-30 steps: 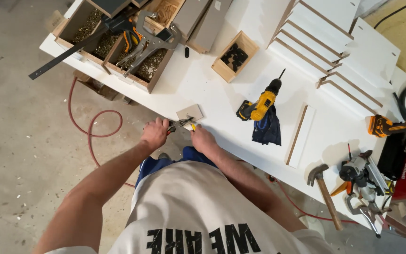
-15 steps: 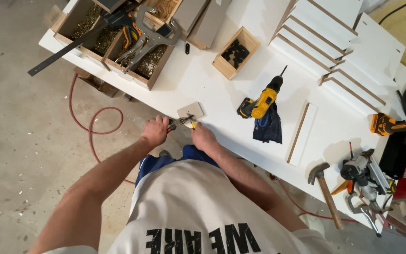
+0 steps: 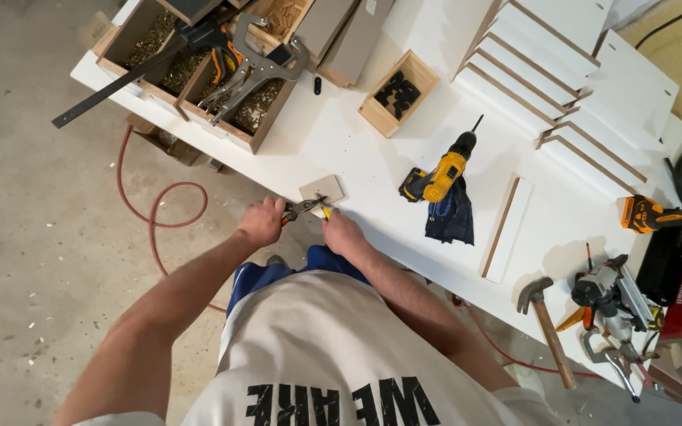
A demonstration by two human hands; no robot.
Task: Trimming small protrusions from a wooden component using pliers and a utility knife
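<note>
My left hand (image 3: 260,222) grips the red handles of a pair of pliers (image 3: 301,209) at the near edge of the white table (image 3: 341,150). The plier jaws point right toward my right hand (image 3: 342,232), which pinches a small yellow-tipped item (image 3: 325,211) at the jaws. A small square tan wood piece (image 3: 321,190) lies flat on the table just beyond both hands.
A yellow cordless drill (image 3: 440,175) lies right of centre beside a dark cloth. White panels (image 3: 538,71) are stacked at the back. Wooden boxes with screws and locking clamps (image 3: 250,71) sit at the far left. A hammer (image 3: 546,323) and a red hose (image 3: 159,229) are nearby.
Both hands stay together at the table edge with the pliers; only small shifts of the hands and camera show.
</note>
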